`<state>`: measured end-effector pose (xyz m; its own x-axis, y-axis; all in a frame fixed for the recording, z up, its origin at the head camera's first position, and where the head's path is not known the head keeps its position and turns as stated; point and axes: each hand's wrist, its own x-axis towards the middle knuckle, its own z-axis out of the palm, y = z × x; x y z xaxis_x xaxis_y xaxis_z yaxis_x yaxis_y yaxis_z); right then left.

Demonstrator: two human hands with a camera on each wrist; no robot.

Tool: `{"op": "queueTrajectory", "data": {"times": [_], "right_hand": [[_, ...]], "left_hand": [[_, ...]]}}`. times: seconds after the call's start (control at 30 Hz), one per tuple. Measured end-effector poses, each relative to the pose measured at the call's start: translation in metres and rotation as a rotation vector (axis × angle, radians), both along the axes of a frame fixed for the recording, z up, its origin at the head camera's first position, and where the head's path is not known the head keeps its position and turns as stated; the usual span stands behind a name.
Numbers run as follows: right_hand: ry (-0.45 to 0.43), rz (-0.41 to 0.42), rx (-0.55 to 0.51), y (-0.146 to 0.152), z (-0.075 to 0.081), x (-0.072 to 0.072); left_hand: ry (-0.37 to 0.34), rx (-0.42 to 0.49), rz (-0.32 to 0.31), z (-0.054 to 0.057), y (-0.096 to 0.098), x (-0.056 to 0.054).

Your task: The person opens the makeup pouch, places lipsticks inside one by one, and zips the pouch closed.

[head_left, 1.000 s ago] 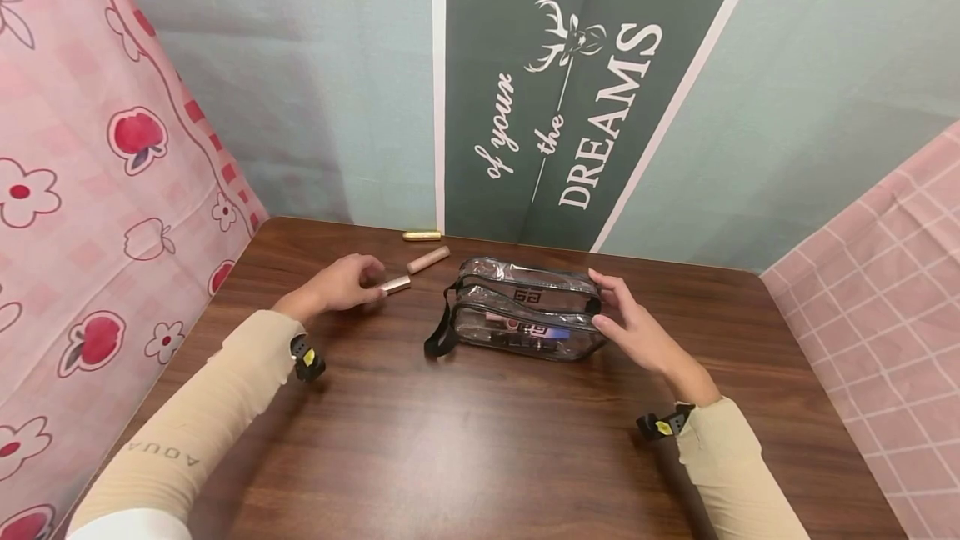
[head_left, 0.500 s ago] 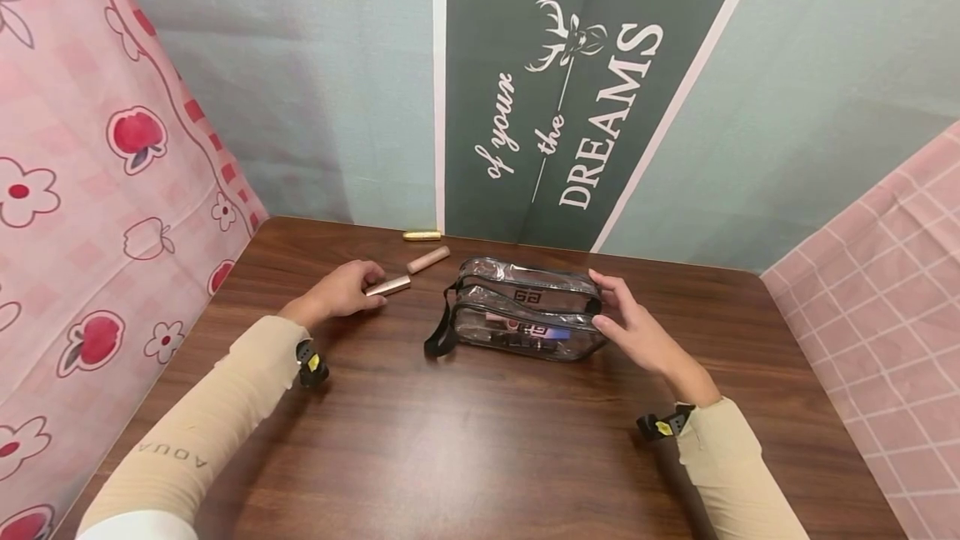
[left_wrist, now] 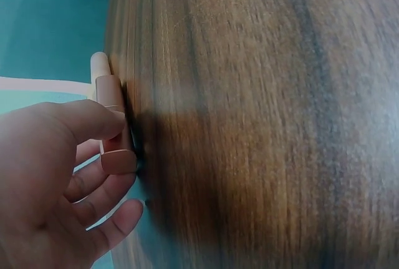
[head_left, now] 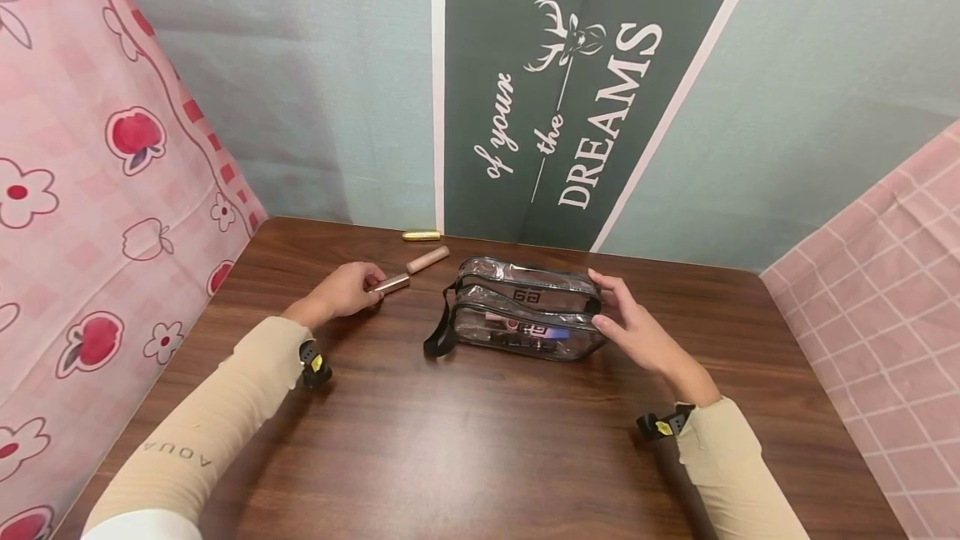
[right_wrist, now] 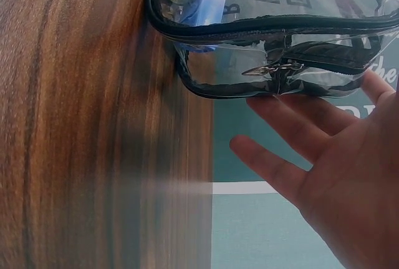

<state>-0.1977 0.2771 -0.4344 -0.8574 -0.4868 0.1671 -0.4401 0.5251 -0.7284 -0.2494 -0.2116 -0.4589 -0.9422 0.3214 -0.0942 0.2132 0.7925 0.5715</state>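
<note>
My left hand (head_left: 347,289) pinches a shiny rose-gold cosmetic tube (head_left: 395,282) between thumb and fingers. In the left wrist view, the tube (left_wrist: 110,90) passes under the thumb and its flat end shows below, while the lower fingers stay loose. My right hand (head_left: 626,319) rests at the right end of a clear zip pouch (head_left: 525,307) with black trim. In the right wrist view, its fairly straight fingers (right_wrist: 274,122) touch the pouch's end, near the metal zipper pull (right_wrist: 271,69). Several small cosmetics show through the pouch's clear wall.
A pale pink tube (head_left: 428,260) lies just beyond the held one. Further back, a gold tube (head_left: 422,236) lies by the wall cloth. A black strap (head_left: 441,340) hangs from the pouch's left end. Hanging cloths border the wooden table (head_left: 450,448) at the back and sides.
My left hand has shifted slightly and its fingers have closed on the near end of the rose-gold tube, which is now tilted a little. The right hand and pouch have stayed in place.
</note>
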Motion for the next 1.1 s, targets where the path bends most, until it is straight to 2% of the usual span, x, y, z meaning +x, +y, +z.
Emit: {"op": "queueTrajectory", "data": {"times": [0.43, 0.7, 1.1], "right_hand": [[-0.011, -0.01, 0.007, 0.0, 0.0, 0.001], [-0.008, -0.002, 0.001, -0.001, -0.001, 0.0], [-0.011, -0.008, 0.01, 0.0, -0.002, 0.001]], "left_hand": [[0.03, 0.028, -0.022, 0.004, -0.007, 0.0], [0.032, 0.077, -0.007, 0.017, -0.007, -0.003], [0.11, 0.151, -0.055, 0.038, 0.001, -0.005]]}}
